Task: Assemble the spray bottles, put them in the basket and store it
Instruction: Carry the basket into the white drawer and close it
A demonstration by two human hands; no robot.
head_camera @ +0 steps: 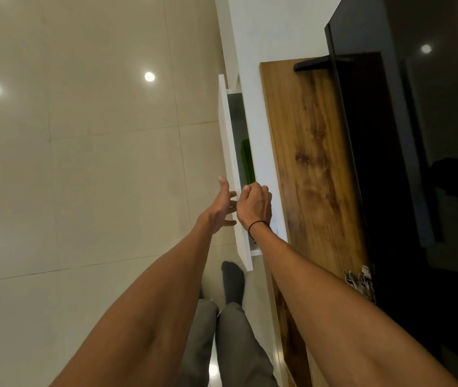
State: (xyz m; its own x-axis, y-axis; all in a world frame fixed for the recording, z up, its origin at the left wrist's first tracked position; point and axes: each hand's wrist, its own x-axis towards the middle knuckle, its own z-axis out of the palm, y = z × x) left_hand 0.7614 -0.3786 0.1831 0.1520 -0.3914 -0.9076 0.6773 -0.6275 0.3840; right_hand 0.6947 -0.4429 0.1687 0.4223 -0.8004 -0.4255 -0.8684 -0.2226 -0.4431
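Note:
A white drawer (229, 152) of the low cabinet stands pulled out a little. Inside its gap shows a strip of something green (247, 160), likely the basket; the spray bottles are hidden. My left hand (222, 210) lies with spread fingers against the outer face of the drawer front. My right hand (254, 205) is at the drawer's top edge, its fingers curled over that edge.
The cabinet has a wooden top (314, 163) with a black TV (406, 135) standing on it. Glossy beige floor tiles (82, 163) spread to the left. My legs and a grey sock (232, 280) are below the drawer.

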